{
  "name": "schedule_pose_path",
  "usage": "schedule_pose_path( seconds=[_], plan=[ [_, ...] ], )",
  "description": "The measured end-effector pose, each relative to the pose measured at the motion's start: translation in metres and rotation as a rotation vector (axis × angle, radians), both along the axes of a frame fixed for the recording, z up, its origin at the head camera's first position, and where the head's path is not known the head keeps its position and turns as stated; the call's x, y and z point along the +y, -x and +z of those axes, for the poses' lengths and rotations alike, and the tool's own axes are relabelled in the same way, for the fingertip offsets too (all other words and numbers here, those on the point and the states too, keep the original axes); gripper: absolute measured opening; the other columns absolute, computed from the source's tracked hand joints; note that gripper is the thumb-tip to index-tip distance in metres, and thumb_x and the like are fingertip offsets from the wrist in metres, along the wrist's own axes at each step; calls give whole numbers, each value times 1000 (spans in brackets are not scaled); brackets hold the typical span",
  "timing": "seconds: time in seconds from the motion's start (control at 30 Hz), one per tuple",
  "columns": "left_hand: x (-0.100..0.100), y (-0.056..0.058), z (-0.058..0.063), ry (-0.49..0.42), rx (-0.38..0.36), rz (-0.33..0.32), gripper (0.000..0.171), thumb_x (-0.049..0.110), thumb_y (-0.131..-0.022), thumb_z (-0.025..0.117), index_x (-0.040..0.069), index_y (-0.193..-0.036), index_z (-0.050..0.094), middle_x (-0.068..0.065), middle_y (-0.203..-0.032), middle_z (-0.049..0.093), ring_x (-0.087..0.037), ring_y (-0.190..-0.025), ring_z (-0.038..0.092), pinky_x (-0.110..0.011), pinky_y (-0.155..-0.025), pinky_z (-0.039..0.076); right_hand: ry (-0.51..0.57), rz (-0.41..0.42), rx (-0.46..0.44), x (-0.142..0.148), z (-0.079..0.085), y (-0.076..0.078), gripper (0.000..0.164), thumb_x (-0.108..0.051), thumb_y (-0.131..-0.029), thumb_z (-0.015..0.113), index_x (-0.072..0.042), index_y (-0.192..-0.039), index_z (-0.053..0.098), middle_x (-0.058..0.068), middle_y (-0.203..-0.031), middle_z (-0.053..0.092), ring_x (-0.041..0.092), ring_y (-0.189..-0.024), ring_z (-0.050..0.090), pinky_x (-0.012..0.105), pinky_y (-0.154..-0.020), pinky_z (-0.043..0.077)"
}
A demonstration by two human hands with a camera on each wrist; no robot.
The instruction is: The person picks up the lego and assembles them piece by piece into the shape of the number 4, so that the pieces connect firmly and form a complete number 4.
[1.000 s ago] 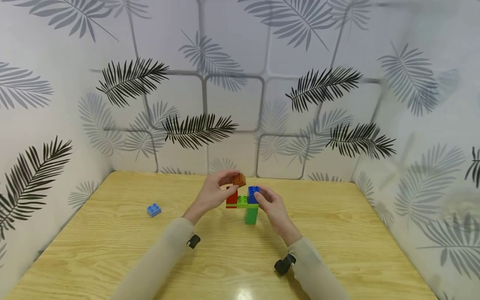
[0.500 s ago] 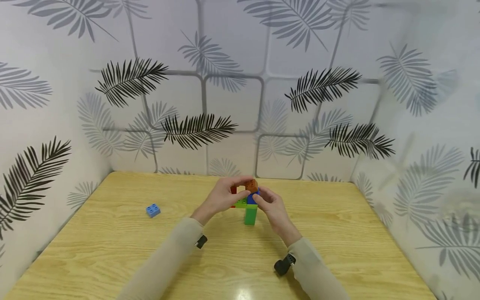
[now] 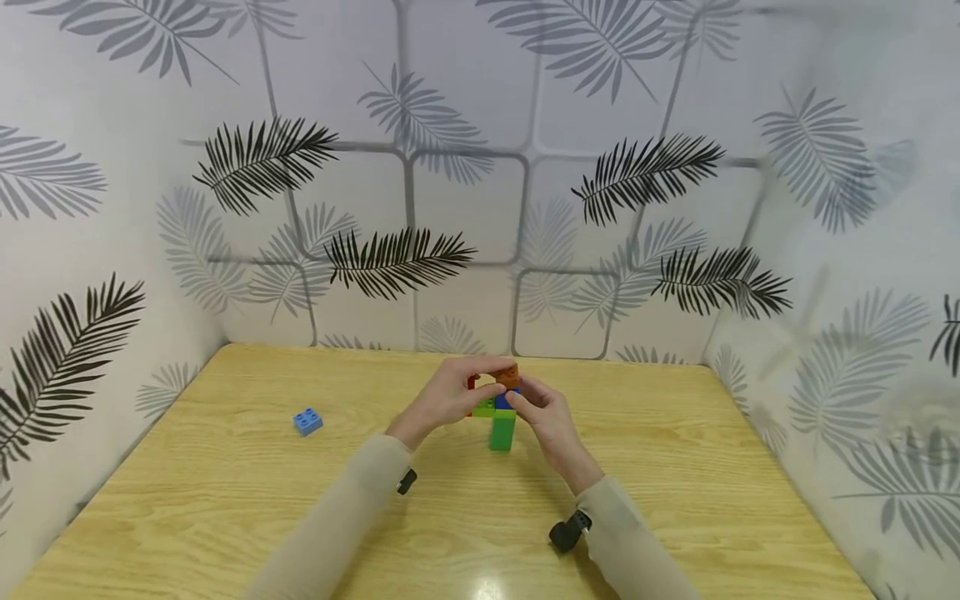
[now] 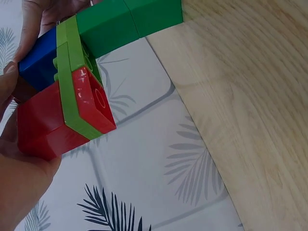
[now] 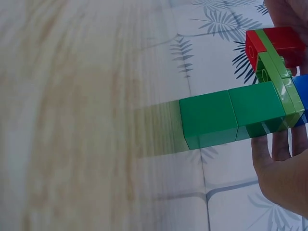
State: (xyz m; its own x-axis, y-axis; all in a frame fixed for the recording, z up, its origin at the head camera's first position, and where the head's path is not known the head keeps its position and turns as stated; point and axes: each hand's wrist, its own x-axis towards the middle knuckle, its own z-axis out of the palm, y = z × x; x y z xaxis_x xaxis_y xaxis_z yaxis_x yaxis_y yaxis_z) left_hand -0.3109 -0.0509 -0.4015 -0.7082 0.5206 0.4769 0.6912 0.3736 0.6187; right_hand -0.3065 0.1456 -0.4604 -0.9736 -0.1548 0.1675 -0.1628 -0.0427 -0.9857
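Note:
My left hand pinches an orange-brown toy brick between thumb and fingers, on top of a dark blue brick. Whether the two are pressed fully together I cannot tell. From the right, my right hand grips the blue brick. Beneath it are lime-green pieces, carried by a column of green bricks standing on the table. Red bricks sit above and below the lime piece's left end, off the table. In the head view my left hand mostly covers them.
A light blue brick lies alone on the wooden table, to the left. Behind the table stands a pale backdrop with a leaf pattern. Each wrist carries a small black device.
My left hand has moved right with the orange-brown brick, from above the red brick to the top of the blue one, and lowered it there. My right hand has stayed in place.

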Motion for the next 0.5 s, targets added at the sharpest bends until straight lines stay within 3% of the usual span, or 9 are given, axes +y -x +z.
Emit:
schedule_pose_path(
  seconds=[0.17,0.3,0.5],
  plan=[
    [0,2,-3,17,40,-2,40,17,-95,65,12,-135,61,-8,-138,60,-13,-63,41,-20,-55,32,-12,-14,-32,-1,1,1,46,-23,-94,67,-10,-137,58,10,-133,61,12,-114,59,42,-106,44],
    [1,3,-2,84,78,4,41,19,-95,64,13,-136,61,-8,-140,58,-12,-58,35,-19,-54,32,-13,0,-41,0,0,3,45,-22,-95,66,-11,-138,57,8,-132,62,10,-113,59,40,-104,45],
    [-1,2,-1,149,91,6,42,20,-95,64,16,-137,60,-5,-137,60,-17,-70,47,-22,-58,34,-33,75,-1,3,2,4,46,-21,-97,64,-8,-139,55,10,-135,60,12,-116,59,42,-107,44]
  ],
)
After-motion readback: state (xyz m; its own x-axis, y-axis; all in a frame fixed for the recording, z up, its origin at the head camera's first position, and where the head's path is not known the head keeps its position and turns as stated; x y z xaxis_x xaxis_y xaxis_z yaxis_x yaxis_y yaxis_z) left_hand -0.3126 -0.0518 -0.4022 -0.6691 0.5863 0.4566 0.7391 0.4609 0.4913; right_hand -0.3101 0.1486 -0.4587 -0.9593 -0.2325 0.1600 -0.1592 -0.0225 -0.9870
